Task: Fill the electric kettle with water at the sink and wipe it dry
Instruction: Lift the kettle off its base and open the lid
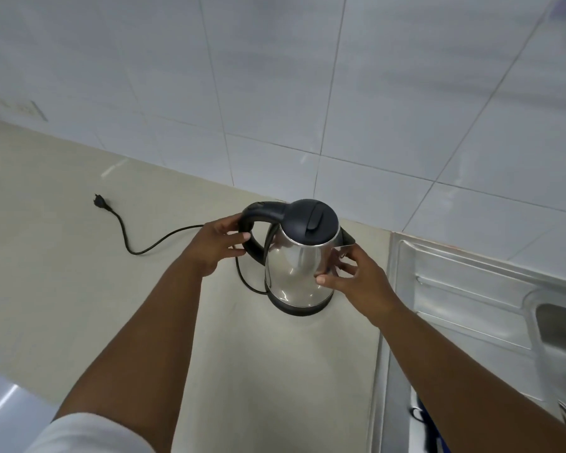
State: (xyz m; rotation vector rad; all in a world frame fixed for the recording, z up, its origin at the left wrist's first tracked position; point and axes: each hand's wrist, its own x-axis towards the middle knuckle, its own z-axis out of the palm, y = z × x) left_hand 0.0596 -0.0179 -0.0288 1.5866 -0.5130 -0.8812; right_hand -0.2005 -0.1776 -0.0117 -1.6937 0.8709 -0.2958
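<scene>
1. Kettle (299,263) upright on counter (79,273), left of sink (471,289), lid closed.
2. Left hand (214,245) curled round handle (250,230).
3. Right hand (356,279) spread, fingertips touching body near spout.
4. Plug (99,201) lies loose.

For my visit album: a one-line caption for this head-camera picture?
Both hands on the kettle, lid shut, cord unplugged on the counter, sink alongside.

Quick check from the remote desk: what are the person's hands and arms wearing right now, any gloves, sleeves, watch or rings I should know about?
No gloves: both the left hand and the right hand are bare, and both forearms are uncovered. No watch, bracelet or ring shows on either. The only clothing in view is a white sleeve at the left upper arm, at the bottom edge of the head view. The right arm leaves the picture before any sleeve appears.
</scene>
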